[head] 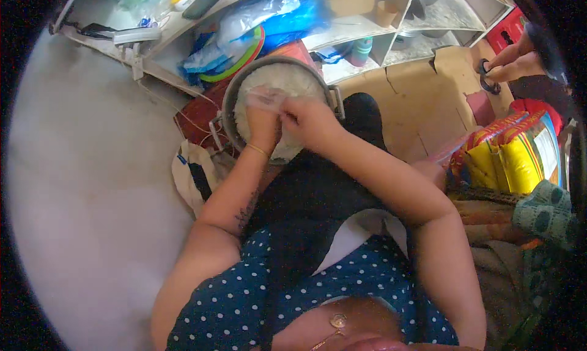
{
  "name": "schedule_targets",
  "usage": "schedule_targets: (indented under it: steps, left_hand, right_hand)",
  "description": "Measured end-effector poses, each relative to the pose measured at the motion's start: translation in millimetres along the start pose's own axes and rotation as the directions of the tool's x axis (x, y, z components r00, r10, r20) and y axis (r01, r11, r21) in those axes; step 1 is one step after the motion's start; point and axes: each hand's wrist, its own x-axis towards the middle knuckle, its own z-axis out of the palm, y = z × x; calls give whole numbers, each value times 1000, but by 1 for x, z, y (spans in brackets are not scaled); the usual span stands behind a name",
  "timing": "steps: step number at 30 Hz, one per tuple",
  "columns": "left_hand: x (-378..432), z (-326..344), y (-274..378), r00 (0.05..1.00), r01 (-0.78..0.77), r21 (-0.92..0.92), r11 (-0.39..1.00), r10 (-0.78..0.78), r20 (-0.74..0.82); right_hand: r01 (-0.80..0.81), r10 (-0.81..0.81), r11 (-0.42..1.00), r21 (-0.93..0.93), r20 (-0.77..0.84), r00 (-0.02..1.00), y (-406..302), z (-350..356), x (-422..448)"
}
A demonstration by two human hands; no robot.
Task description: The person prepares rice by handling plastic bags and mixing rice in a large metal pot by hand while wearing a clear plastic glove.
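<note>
A large metal pot (229, 122) with side handles stands before me, holding a mass of white, crumbly food (293, 78) whose exact kind I cannot tell. Above it, my left hand (265, 122) has its fingers overlaid by a pale translucent film (266, 98), perhaps thin plastic, blurred by motion. From the other side, my right hand (314, 122) meets the film's edge with curled fingers. A thin bracelet (258, 149) circles my left wrist. Whether the left fingers close on anything is hidden by the blur.
Behind the pot, a white shelf unit (390, 44) holds blue plastic bags (284, 16) and a bottle (361, 51). Flattened cardboard (408, 108) covers the floor at right. Yellow-and-red packages (504, 158) stand at my right. Another person's feet (493, 74) show at far right.
</note>
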Motion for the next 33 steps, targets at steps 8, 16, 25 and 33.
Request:
schedule_targets:
  steps: [8,16,25,33]
  left_hand:
    - [15,7,11,824,89,558,825,-376,424]
    - [16,0,19,956,44,86,995,-67,285]
    - [40,24,98,769,-341,739,581,-280,574]
    - [60,44,73,672,-130,700,702,-457,583]
  right_hand:
    - [107,-128,986,126,169,977,-29,13,-26]
    - [140,-196,964,-225,-247,949,21,-36,-19]
    - [-499,565,695,517,36,824,103,-20,-30]
    - [-556,752,518,650,-37,658,81,3,-27]
